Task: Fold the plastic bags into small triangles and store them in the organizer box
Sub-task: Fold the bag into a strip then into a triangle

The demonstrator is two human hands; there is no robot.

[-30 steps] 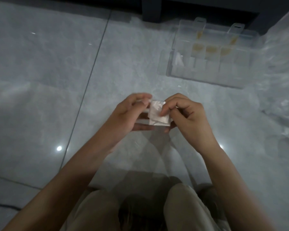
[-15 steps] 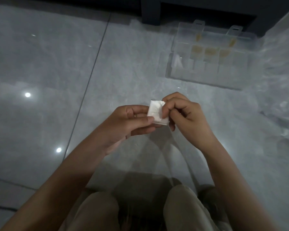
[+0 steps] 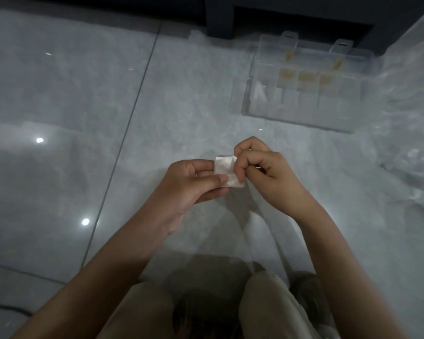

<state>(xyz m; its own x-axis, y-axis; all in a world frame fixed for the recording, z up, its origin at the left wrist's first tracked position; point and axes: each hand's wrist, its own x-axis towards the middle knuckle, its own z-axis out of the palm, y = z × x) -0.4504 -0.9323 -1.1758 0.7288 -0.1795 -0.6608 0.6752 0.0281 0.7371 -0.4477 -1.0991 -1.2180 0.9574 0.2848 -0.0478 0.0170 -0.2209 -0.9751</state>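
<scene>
Aloft, folded plastic bag (image 3: 227,171) between left hand (image 3: 191,185) and right hand (image 3: 271,178).

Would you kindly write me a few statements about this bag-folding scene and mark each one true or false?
1. Both the left hand and the right hand pinch the folded plastic bag. True.
2. The folded plastic bag lies inside the organizer box. False: it is held between the hands, apart from the box.
3. The organizer box sits to the left of the hands. False: it sits beyond them, to the right.
4. A white folded piece shows at the box's left end. True.
5. At the right edge of the view lies loose clear plastic. True.
</scene>
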